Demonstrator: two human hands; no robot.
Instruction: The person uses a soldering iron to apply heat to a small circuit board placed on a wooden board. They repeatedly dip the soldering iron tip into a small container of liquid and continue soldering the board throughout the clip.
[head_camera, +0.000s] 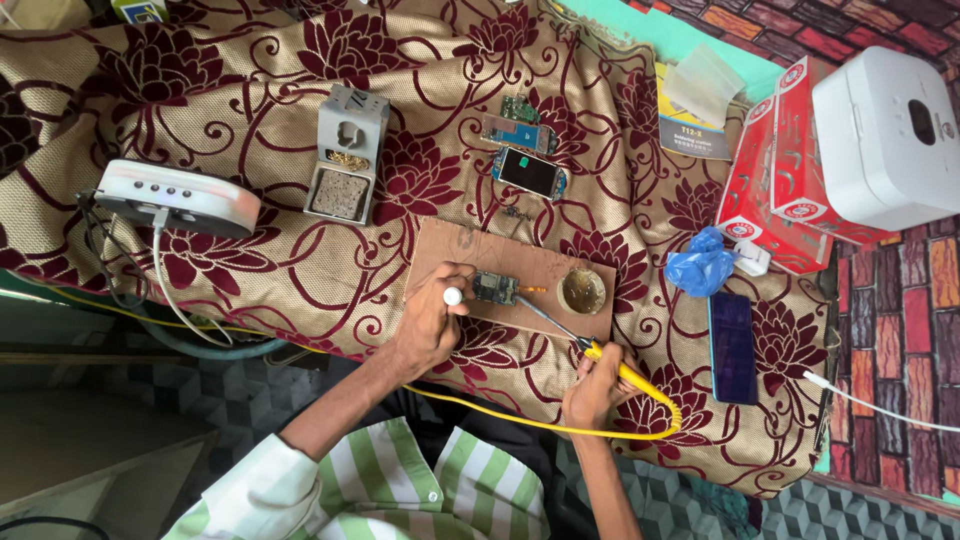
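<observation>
A small green circuit board (494, 288) lies on a brown wooden board (545, 268) on a floral cloth. My left hand (430, 322) rests at the board's left edge, fingers closed on a small white-tipped thing touching the circuit board's left side. My right hand (595, 385) grips a yellow-handled soldering iron (600, 353); its metal tip reaches up-left to the circuit board's right edge. A yellow cable (520, 422) trails from the iron.
A round tin of paste (582, 291) sits on the wooden board's right end. A grey soldering stand (347, 152), white device (178, 197), phone parts (529, 171), dark phone (733, 347), blue crumpled bag (700, 262), red boxes (775, 170) and white case (885, 135) lie around.
</observation>
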